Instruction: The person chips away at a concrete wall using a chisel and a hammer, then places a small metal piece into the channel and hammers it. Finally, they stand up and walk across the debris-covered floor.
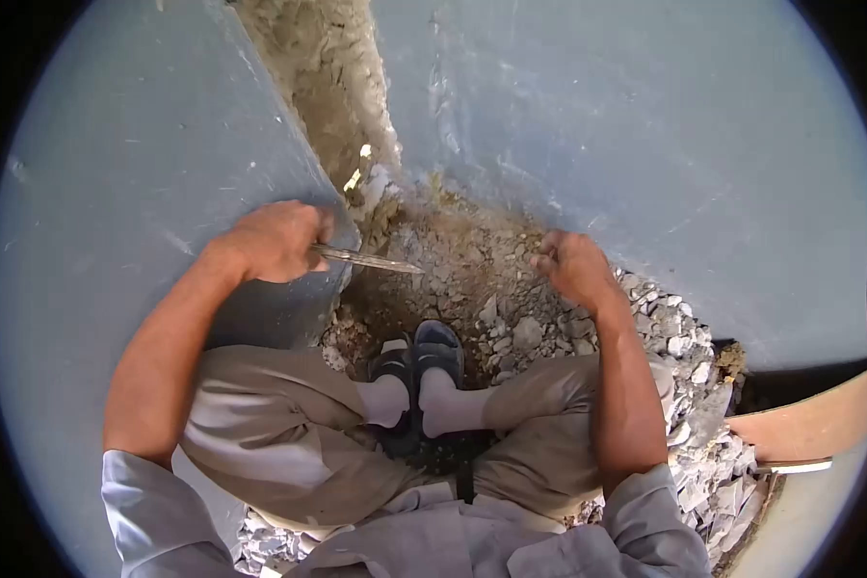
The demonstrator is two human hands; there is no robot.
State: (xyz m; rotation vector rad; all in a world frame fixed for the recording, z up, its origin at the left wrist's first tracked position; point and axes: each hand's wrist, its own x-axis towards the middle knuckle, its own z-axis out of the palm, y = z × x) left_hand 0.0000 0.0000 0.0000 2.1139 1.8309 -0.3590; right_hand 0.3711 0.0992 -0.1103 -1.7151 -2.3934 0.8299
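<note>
My left hand [277,241] is closed around a slim pointed rod [374,260], rough and greyish brown like a worn chisel. Its tip points right, above the broken ground. The hand is beside the edge of the left grey slab [164,164]. My right hand [573,270] has its fingers curled in a pinch over the rubble, near the lower edge of the right grey slab [626,125]. Whatever may be between those fingers is too small or hidden to make out. Loose soil and stone chips [462,250] lie between the two hands.
A dirt-filled gap [332,77] separates the slabs at the top. Beneath me, my sandalled feet [438,361] rest close together on the ground. Broken stone [684,328] is heaped along the right side, and a curved tan panel [809,414] stands beyond it.
</note>
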